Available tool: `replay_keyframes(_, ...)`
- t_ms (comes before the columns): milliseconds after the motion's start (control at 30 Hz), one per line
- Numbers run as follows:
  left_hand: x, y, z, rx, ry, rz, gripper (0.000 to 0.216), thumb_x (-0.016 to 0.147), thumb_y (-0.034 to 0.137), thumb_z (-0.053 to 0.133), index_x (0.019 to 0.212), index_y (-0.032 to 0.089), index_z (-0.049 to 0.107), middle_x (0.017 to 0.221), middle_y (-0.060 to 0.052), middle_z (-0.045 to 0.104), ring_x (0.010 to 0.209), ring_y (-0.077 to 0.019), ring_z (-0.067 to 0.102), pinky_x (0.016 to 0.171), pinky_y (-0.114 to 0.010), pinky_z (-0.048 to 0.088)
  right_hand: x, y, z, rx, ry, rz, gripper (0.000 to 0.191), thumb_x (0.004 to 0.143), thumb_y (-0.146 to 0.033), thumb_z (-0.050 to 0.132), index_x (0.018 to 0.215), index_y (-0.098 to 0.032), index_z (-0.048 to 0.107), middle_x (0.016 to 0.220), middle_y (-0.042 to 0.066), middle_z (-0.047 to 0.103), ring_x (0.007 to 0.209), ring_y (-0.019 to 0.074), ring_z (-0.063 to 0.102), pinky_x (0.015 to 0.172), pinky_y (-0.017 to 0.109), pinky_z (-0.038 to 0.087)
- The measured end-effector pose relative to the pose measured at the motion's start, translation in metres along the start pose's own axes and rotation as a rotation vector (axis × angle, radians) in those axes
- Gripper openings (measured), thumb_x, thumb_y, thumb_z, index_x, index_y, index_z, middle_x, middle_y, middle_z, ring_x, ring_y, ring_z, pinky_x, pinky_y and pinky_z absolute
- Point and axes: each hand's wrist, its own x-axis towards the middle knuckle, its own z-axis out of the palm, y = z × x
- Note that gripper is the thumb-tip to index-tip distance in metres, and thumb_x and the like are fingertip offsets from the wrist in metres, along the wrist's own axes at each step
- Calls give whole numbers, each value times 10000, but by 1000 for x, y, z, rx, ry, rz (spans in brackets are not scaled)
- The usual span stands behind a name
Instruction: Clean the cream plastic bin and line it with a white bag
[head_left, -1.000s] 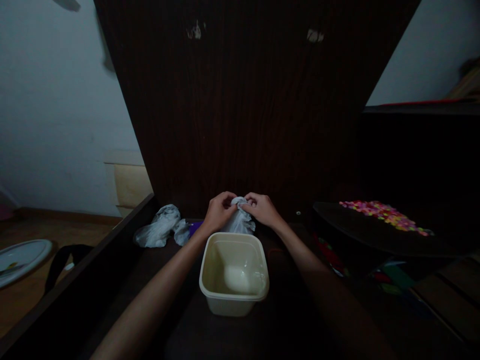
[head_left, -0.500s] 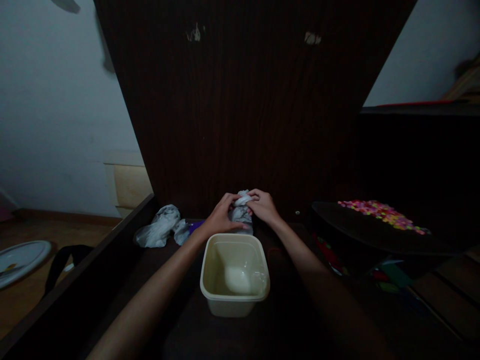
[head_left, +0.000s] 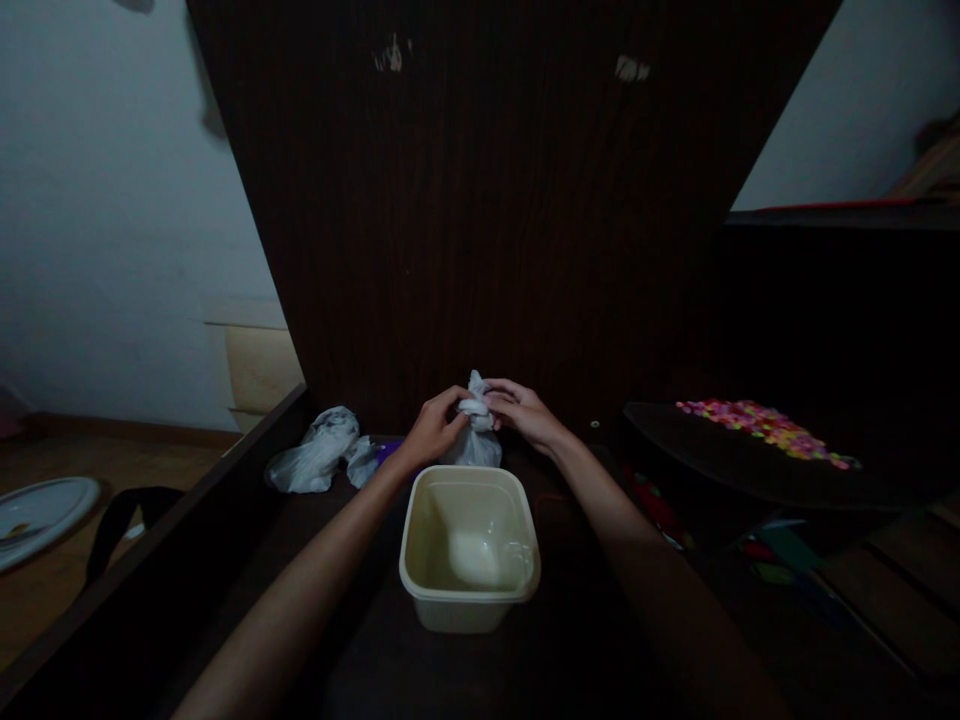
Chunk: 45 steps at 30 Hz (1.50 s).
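Note:
A white plastic bag (head_left: 480, 447) stands behind the cream tub, its neck twisted into a knot. My left hand (head_left: 437, 428) pinches the knot from the left side. From the right, my right hand (head_left: 523, 410) grips the same knot, its fingers curled around the twisted part. What the bag contains is hard to make out. Nearer to me, between my forearms, the cream plastic tub (head_left: 471, 612) sits upright with nothing visible inside but shine on its walls.
Left of my hands lies another crumpled white plastic bag (head_left: 319, 455), beside a purple item (head_left: 388, 451). A dark wooden panel (head_left: 480, 220) rises behind. Colourful small pieces (head_left: 765, 430) lie on a dark corner shelf (head_left: 705, 450) at right. A raised dark edge (head_left: 157, 545) runs along the left.
The knot at the bag's neck now stands up more, with a tip poking above my fingers. My left hand has drawn its fingers in closer and shifted slightly left.

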Motion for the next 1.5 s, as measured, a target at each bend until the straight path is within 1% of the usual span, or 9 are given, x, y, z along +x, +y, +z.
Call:
replay_keyframes(133, 1, 0, 1, 9, 70, -44, 89, 848, 242, 576, 793, 188, 532, 741, 37, 555, 680, -122, 488, 624, -217, 370, -4, -4, 7, 9, -107, 52, 499, 679, -180, 821, 1152, -206, 664, 839, -12, 672, 553, 90, 581, 510, 222, 511)
replay_keyframes(300, 4, 3, 2, 2, 123, -95, 292, 806, 298, 650, 644, 197, 428, 638, 59, 487, 628, -110, 437, 613, -222, 345, -5, -3, 12, -36, -178, 113, 203, 644, -173, 825, 816, -134, 725, 681, 6, 676, 510, 91, 549, 460, 205, 459)
replay_keyframes(400, 5, 3, 2, -32, 118, -124, 271, 789, 320, 674, 662, 192, 471, 640, 56, 511, 625, -111, 457, 608, -221, 357, -5, 0, 11, -65, -164, 125, 174, 633, -201, 838, 734, -132, 714, 583, -16, 638, 484, 87, 522, 435, 194, 423)
replay_keyframes(567, 3, 1, -3, -151, 4, -127, 142, 795, 297, 652, 811, 170, 590, 792, -5, 639, 732, -139, 594, 672, -240, 473, -2, 4, 5, -110, -72, 107, 215, 646, -252, 850, 681, -139, 670, 533, -23, 608, 474, 97, 518, 432, 203, 420)
replay_keyframes(733, -3, 1, -8, -220, -105, -107, 248, 736, 263, 731, 926, 166, 604, 911, -30, 677, 836, -166, 673, 787, -294, 556, 3, 8, 4, -131, 72, 55, 246, 702, -293, 805, 660, -170, 595, 514, -45, 565, 456, 97, 502, 415, 199, 406)
replay_keyframes(1033, -2, 4, 0, -140, -87, -73, 374, 788, 388, 792, 1039, 180, 609, 928, -23, 686, 822, -168, 656, 762, -275, 540, 7, 17, 11, -99, 299, -14, 244, 758, -364, 720, 743, -199, 540, 634, -25, 600, 514, 116, 562, 471, 220, 452)
replay_keyframes(1133, 0, 5, 0, -63, -117, 10, 389, 804, 362, 784, 1113, 183, 629, 1039, -57, 710, 937, -206, 671, 865, -320, 537, 6, 16, 12, -69, 263, 11, 233, 747, -352, 731, 818, -190, 580, 673, -21, 621, 556, 120, 578, 515, 228, 483)
replay_keyframes(1267, 1, 5, -2, -26, -148, 58, 194, 860, 206, 661, 1053, 187, 674, 1054, -71, 719, 1003, -226, 661, 947, -360, 505, 3, 10, 11, -62, 140, 67, 227, 755, -348, 739, 847, -164, 645, 673, -17, 630, 520, 101, 520, 485, 219, 449)
replay_keyframes(1500, -2, 3, 1, -2, -104, 9, 133, 856, 149, 558, 959, 178, 638, 904, -20, 680, 812, -162, 611, 782, -264, 482, -1, 5, 7, -119, 1, 101, 285, 729, -359, 778, 626, -167, 594, 468, -55, 504, 437, 91, 426, 410, 204, 350)
